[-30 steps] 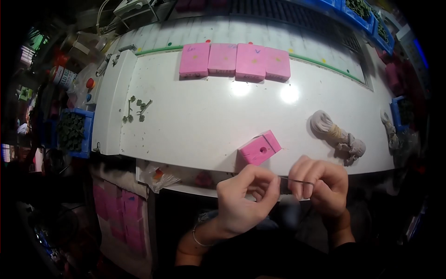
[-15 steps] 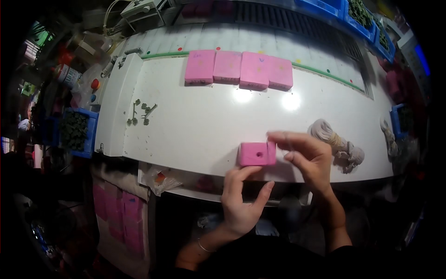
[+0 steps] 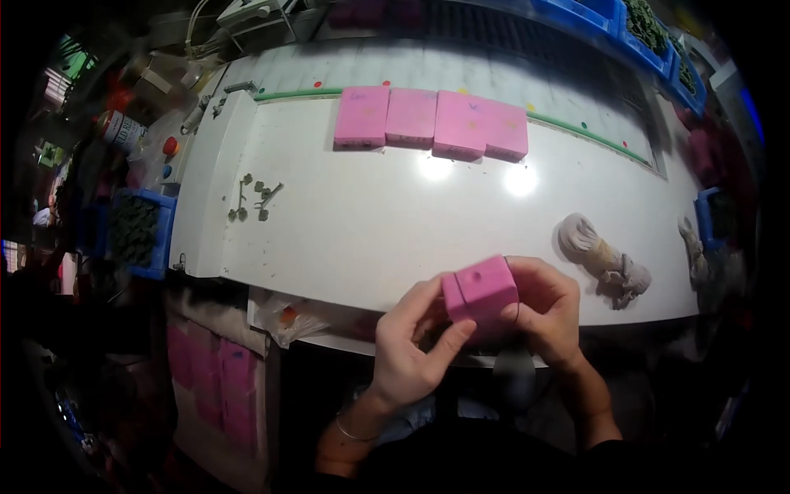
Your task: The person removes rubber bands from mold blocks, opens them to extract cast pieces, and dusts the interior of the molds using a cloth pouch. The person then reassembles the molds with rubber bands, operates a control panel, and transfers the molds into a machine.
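A pink block with a small round hole in its top face is held between my two hands at the front edge of the white table. Dark thin bands or lines cross it near both ends. My left hand grips its left side, with the thumb at the lower front. On the right side, my right hand has its fingers curled behind the block and its thumb in front. The block's underside is hidden.
Several pink blocks stand in a row at the table's back. Small green sprigs lie on the left of the white table. A bundle of pale cloth lies at right. Blue crates with greenery flank the table.
The block has been turned and tilted. My left hand has closed on its left side, and my right hand has come in from above its right end to grip it.
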Tool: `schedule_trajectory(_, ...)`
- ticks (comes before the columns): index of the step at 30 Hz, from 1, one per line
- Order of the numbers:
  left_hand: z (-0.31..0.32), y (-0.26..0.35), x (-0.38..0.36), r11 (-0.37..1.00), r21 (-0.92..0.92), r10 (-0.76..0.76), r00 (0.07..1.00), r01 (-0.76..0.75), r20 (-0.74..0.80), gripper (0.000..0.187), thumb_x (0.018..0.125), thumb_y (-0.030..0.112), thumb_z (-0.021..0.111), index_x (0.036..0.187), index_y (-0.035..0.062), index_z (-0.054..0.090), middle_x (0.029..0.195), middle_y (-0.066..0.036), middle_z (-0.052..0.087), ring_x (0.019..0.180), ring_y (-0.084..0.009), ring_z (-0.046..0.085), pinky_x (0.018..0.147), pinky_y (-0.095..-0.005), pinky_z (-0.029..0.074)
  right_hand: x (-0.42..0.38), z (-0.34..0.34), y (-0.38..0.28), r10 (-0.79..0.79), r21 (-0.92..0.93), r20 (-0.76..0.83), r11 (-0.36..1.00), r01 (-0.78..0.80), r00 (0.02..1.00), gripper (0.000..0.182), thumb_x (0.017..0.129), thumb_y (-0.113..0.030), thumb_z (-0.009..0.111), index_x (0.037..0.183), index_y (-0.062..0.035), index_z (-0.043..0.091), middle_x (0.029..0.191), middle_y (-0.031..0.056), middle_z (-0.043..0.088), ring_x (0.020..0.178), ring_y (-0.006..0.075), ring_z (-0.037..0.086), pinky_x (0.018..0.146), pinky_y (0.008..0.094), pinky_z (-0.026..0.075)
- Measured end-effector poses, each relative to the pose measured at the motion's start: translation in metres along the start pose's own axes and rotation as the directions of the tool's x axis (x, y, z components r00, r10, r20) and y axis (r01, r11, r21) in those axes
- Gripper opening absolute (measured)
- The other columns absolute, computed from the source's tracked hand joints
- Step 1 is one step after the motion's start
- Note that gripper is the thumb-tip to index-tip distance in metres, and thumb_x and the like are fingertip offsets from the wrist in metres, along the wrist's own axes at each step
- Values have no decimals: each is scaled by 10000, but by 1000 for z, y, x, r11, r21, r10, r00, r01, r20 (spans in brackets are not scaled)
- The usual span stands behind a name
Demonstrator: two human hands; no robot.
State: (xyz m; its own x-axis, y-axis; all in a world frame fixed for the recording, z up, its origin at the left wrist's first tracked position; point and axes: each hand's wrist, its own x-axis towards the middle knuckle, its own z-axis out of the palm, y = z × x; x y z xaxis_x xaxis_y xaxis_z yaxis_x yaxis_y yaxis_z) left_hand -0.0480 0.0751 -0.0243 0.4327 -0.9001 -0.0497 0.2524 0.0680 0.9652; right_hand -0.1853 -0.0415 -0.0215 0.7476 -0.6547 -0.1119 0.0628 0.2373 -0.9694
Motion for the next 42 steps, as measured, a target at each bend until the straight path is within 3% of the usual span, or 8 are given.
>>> schedule_trajectory(2,-4,6,4,904,379,169,979,-199,110,440,793,-17,650,1197,-72,485,985,-148,588,908,-222,622,806,-291,489,3,-5,-11,12,-34,15,999,-12,1000,456,756,25,702,1177,66,532,1094,155,610,1030,220,595,937,359,471)
schedule_trajectory(5,-2,21,8,863,467,149,980,-194,132,392,762,-25,656,1131,-84,538,964,-146,586,913,-220,600,827,-287,469,5,-9,-17,-24,-103,56,994,30,998,417,733,15,726,1117,71,573,1079,138,618,1025,204,595,926,340,476)
schedule_trajectory(20,14,3,26,766,547,273,941,-338,200,389,773,-66,592,1158,-58,534,1004,-156,591,929,-239,598,831,-305,468,0,-50,-64,-25,-659,246,729,186,969,504,787,-17,656,1258,-13,478,1111,144,610,1037,262,601,902,345,476)
schedule_trajectory(24,1,-17,33,997,70,30,1000,-30,5,445,830,54,539,1261,-23,456,1103,-154,560,931,-262,598,784,-301,502,-2,-111,-97,-317,-829,-20,535,161,948,429,803,1,623,1221,-10,530,1155,147,598,1057,264,589,907,346,484)
schedule_trajectory(26,30,7,39,866,-473,-324,902,162,-285,188,933,159,461,941,23,591,709,-71,585,629,-261,609,537,-320,453,0,-158,-117,-505,-942,-198,336,-19,840,357,801,-11,623,1153,3,567,1146,148,601,1034,262,596,891,333,483)
schedule_trajectory(29,-19,-40,45,742,-572,-427,904,350,1,472,938,313,443,1338,67,394,1127,-141,569,901,-298,601,653,-405,496,8,-252,-143,-831,-971,-218,134,-196,511,303,777,-22,609,1079,5,588,1125,165,602,1015,286,597,877,337,466)
schedule_trajectory(32,-27,-40,48,516,-732,-405,880,444,248,580,883,376,507,1364,82,374,1174,-154,547,931,-309,577,662,-413,485,9,-329,-175,-952,-941,-115,13,-338,284,318,725,14,577,1042,33,578,1176,216,551,1107,371,503,977,407,392)
schedule_trajectory(42,-31,-54,63,508,-763,-368,902,399,226,750,804,436,564,1409,82,297,1282,-197,469,984,-358,548,774,-449,495,4,-398,-212,-974,-816,-118,-17,-578,195,422,722,10,563,1139,55,516,1415,210,330,1279,360,351,1080,415,281)
